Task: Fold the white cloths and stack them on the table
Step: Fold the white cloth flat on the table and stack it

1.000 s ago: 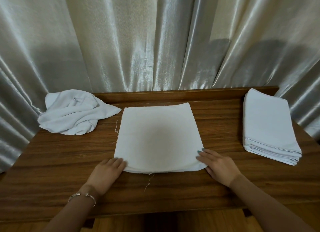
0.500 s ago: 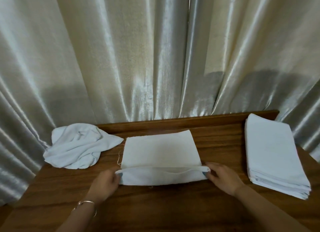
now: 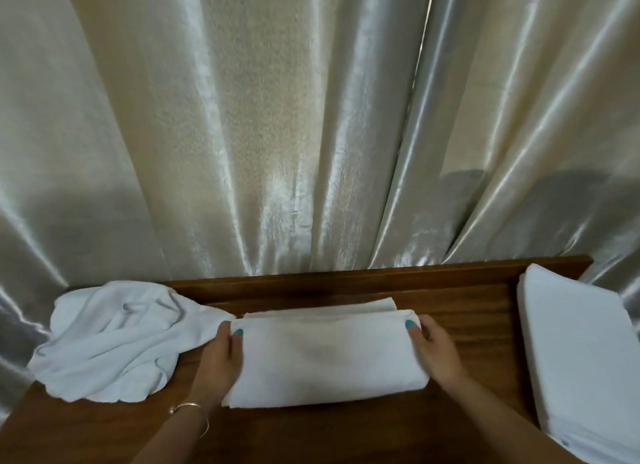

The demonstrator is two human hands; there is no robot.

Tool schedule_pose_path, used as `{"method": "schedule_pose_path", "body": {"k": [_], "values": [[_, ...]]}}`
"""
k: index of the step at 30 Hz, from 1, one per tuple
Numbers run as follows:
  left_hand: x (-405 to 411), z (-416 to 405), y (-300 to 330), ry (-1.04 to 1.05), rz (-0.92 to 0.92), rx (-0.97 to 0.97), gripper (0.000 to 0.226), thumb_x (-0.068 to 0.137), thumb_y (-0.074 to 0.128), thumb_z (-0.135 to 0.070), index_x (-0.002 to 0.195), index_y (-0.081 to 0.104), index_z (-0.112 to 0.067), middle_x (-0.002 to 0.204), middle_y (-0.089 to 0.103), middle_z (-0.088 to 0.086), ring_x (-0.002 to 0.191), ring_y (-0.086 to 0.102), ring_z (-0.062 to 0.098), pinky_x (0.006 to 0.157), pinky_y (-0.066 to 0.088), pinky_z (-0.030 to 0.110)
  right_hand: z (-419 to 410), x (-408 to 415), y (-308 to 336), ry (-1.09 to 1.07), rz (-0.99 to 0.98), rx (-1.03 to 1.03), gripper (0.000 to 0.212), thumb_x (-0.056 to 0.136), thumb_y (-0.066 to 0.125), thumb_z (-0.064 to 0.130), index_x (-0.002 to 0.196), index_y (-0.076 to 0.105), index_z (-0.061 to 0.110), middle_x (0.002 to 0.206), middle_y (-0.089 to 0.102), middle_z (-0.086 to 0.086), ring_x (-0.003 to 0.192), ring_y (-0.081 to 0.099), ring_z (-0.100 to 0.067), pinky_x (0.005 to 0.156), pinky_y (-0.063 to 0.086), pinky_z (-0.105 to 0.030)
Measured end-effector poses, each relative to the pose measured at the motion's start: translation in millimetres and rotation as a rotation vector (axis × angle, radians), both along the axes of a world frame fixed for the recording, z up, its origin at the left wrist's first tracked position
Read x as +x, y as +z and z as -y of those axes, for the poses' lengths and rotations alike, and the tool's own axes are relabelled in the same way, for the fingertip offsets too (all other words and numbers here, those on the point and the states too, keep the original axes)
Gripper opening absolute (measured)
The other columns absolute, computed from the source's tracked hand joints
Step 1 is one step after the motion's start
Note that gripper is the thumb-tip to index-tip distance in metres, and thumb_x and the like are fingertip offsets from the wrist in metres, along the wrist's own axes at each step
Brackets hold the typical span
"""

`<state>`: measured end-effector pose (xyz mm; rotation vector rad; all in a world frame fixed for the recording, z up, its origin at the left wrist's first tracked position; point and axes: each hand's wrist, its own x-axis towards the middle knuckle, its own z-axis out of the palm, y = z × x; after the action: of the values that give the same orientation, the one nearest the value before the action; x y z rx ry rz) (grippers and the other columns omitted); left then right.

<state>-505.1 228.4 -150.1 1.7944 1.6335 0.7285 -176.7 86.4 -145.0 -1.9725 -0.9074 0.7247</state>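
A white cloth lies in the middle of the wooden table, its near half turned over toward the far edge, where a strip of the lower layer still shows. My left hand pinches its left end, thumb on top. My right hand pinches its right end the same way. A crumpled pile of white cloths sits at the table's left. A neat stack of folded white cloths stands at the right edge.
Shiny cream curtains hang right behind the table and close it in on both sides. A raised wooden lip runs along the table's back edge. A bracelet circles my left wrist.
Both hands lifted the cloth's near edge and carried it away from me, folding the cloth in half. The view tilted upward, so the table sits lower in frame.
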Motion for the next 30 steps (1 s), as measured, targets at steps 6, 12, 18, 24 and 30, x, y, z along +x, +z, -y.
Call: {"method": "schedule_pose_path", "body": {"k": [6,12,18,24,30], "values": [[19.9,-46.7,-20.5,-0.088,-0.176,0.173,0.029,0.092,0.058,-0.007,0.120,0.059,-0.001,0.080,0.071,0.022,0.069,0.068,0.035,0.069,0.054,0.039,-47.4,12.6,-18.4,-0.042,0.253,-0.153,0.024,0.101,0.039,0.034,0.115,0.055,0.023,0.085,0.064,0.003,0.076,0.062,-0.012,0.067,0.051,-0.033],[30.1,-73.6,-34.2,-0.143,-0.318,0.110,0.041,0.097,0.049,-0.014,0.134,0.046,0.005,0.074,0.071,0.026,0.064,0.067,0.039,0.062,0.055,0.043,-79.5,21.6,-25.5,-0.029,0.595,-0.369,0.035,0.101,0.026,0.045,0.123,0.048,0.027,0.071,0.053,0.011,0.061,0.050,-0.005,0.053,0.037,-0.025],[34.0,-74.9,-37.7,-0.163,-0.486,0.100,0.040,0.097,0.044,-0.020,0.129,0.054,0.002,0.066,0.069,0.023,0.053,0.064,0.036,0.049,0.053,0.040,-88.3,14.0,-37.1,0.005,0.776,-0.498,0.036,0.101,0.025,0.044,0.131,0.039,0.030,0.093,0.072,0.002,0.083,0.070,-0.019,0.064,0.044,-0.030],[52.6,-54.0,-28.8,-0.008,-0.559,0.310,0.049,0.087,0.033,-0.029,0.112,0.063,0.001,0.093,0.067,0.018,0.080,0.067,0.037,0.072,0.049,0.043,-91.6,-22.3,-33.5,-0.051,1.045,-0.169,0.028,0.075,0.073,0.020,0.099,0.067,0.007,0.087,0.066,-0.012,0.078,0.064,-0.032,0.071,0.051,-0.042],[120.8,-7.8,-39.9,-0.472,-0.473,0.406,0.044,0.081,0.037,-0.022,0.097,0.075,-0.007,0.105,0.073,0.011,0.101,0.069,0.026,0.091,0.050,0.032,-102.0,-94.2,-52.7,0.455,0.945,0.010,0.046,0.072,0.074,0.035,0.116,0.070,0.022,0.122,0.068,0.002,0.112,0.065,-0.018,0.104,0.036,-0.036]]}}
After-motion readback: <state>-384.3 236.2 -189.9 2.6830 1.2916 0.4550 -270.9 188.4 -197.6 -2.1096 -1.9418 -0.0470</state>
